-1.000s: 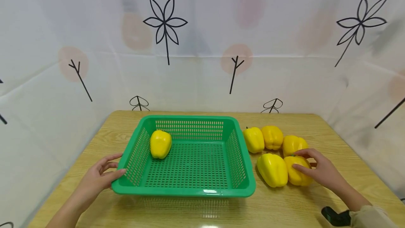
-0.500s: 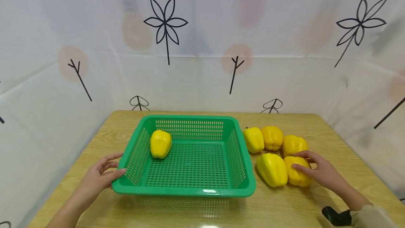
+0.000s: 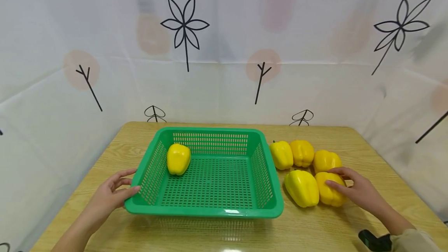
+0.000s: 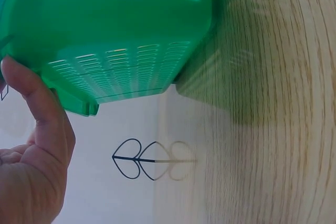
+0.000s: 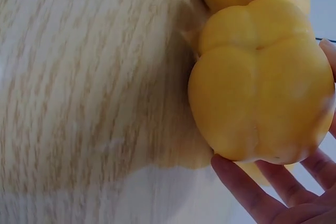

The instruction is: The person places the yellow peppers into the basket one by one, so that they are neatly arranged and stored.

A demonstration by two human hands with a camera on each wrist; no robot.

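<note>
A green plastic basket [image 3: 210,211] with slotted walls stands in the middle of the table. My left hand [image 3: 110,195] grips its left rim, thumb over the edge and fingers outside. From the left wrist view the basket's outer wall [image 4: 105,19] fills the top, with a finger hooked at the rim. One yellow bell pepper [image 3: 178,160] lies inside, near the left wall. To the right, my right hand [image 3: 360,190] holds another yellow bell pepper [image 3: 329,191] between thumb and fingers. Seen close in the right wrist view, this bell pepper [image 5: 257,87] has fingertips curled along its side.
Several more yellow bell peppers cluster right of the basket, one [image 3: 301,188] beside the held pepper and another [image 3: 326,161] just behind it. Wood-grain table [image 3: 196,236] runs beneath everything. A patterned white cloth [image 3: 224,92] hangs behind and at both sides.
</note>
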